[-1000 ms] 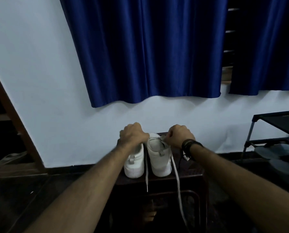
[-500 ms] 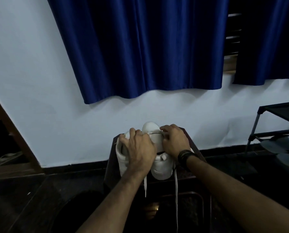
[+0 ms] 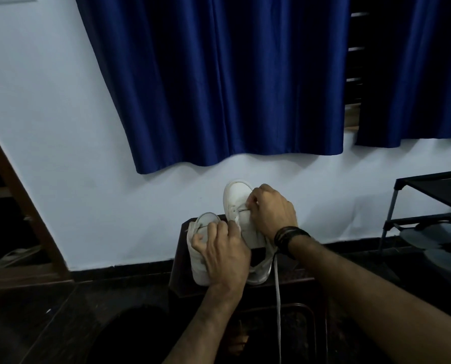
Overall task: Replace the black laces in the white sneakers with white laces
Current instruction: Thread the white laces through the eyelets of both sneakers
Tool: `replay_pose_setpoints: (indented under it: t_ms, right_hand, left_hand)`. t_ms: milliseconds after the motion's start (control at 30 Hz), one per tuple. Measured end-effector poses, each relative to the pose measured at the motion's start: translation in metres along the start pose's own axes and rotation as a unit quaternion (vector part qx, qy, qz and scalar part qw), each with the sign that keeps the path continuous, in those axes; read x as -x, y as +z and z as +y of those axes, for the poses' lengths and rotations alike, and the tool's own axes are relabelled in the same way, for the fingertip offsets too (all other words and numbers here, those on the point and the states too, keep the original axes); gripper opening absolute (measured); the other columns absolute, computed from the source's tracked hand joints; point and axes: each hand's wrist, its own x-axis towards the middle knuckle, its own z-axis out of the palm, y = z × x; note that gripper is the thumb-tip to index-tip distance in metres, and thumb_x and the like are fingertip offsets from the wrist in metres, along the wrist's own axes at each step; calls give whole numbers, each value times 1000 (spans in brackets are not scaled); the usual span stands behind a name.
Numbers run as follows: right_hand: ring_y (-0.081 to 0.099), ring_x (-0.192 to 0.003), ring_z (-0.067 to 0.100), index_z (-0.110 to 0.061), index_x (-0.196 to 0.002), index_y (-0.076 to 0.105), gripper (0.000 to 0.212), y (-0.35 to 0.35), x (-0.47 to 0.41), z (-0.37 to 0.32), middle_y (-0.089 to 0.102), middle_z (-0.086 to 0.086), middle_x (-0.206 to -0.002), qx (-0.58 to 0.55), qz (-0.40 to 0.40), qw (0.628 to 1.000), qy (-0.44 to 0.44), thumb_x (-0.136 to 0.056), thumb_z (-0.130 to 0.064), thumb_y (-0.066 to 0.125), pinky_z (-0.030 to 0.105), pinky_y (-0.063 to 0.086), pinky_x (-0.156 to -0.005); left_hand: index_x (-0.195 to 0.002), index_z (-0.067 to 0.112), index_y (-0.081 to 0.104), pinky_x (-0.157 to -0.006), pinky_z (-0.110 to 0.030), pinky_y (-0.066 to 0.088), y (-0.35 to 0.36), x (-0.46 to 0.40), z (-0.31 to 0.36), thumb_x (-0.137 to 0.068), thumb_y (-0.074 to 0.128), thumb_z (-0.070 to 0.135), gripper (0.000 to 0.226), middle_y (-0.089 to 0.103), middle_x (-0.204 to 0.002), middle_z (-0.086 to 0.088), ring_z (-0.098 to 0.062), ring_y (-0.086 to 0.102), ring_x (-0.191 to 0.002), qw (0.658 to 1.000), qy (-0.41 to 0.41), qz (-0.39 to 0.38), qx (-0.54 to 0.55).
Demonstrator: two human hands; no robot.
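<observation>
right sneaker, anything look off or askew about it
Yes. The right sneaker is tipped up, toe raised, while the left sneaker lies flatter on the stool. A white lace dangles loose over the stool's front edge.

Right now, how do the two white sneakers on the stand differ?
The right sneaker is tipped up with its toe raised, while the left sneaker lies lower on the dark stand. A white lace hangs from the right sneaker; no lace shows hanging from the left sneaker. Both are white, and each has a hand on it.
</observation>
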Motion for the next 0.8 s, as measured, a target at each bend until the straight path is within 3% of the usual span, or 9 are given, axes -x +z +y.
replay_pose_setpoints:
  t_ms: [167, 267, 367, 433, 500, 600, 700, 800]
  right_hand:
    - [52, -90, 18, -20, -93, 51, 7, -4, 4, -8, 58, -3, -97, -42, -31, 993, -103, -98, -22, 48, 33, 40, -70]
    - [54, -83, 17, -19, -96, 50, 2, 0, 3, -5, 60, -3, -92, -124, -15, 989, -85, -97, -19, 51, 35, 45, -73]
    - [57, -77, 12, -19, -106, 55, 21, -3, -9, 8, 62, -3, -86, -182, -47, 981, -36, -89, -17, 66, 29, 47, -75]
    - [59, -78, 11, -18, -110, 64, 35, -10, -15, 17, 63, -3, -89, -142, -74, 987, -23, -79, -23, 80, 26, 50, -78]
    - [61, -81, 13, -18, -102, 73, 31, -16, -18, 23, 64, -2, -92, -108, -80, 991, -15, -76, -29, 84, 25, 50, -79]
    - [63, -76, 16, -21, -83, 75, 8, -18, -17, 28, 68, -3, -82, -101, -71, 992, -4, -82, -28, 78, 23, 49, -75]
    - [64, -67, 21, -21, -74, 67, 15, -15, -15, 31, 67, -3, -71, -150, -57, 987, 24, -88, -26, 69, 38, 57, -71]
    - [62, -61, 18, -19, -72, 63, 21, -24, -19, 15, 67, -2, -67, -186, -47, 981, 12, -91, -26, 66, 31, 54, -61]
  left_hand:
    - [-82, 15, 72, -91, -50, 32, 1, -1, 4, -70, 63, 12, 15, 62, -78, 0, -24, 59, -88, 1000, 1, -28, 6]
    - [-82, 17, 72, -91, -50, 31, -1, -1, 4, -72, 58, 13, 17, 64, -80, 1, -24, 60, -89, 999, -4, -34, 8]
    - [-79, 17, 72, -90, -49, 33, 0, -1, -2, -79, 58, 15, 14, 65, -78, 2, -22, 59, -86, 1000, -11, -23, 1]
    - [-80, 17, 72, -90, -50, 34, 0, -1, -5, -79, 61, 16, 10, 66, -80, 2, -22, 59, -87, 1000, -15, -22, -5]
    - [-81, 17, 71, -89, -49, 33, 0, 0, -4, -77, 63, 15, 9, 66, -81, 1, -23, 58, -87, 1000, -9, -25, -6]
    - [-82, 15, 71, -90, -51, 32, -3, -1, 0, -75, 65, 14, 9, 64, -81, 0, -23, 59, -87, 999, -4, -33, -11]
    - [-83, 14, 73, -92, -51, 30, -5, -1, 5, -79, 52, 13, 21, 63, -81, 0, -23, 61, -86, 998, 6, -63, -27]
    - [-85, 12, 74, -90, -52, 30, -11, -4, 13, -78, 47, 10, 27, 63, -81, -1, -23, 61, -84, 995, 30, -88, -47]
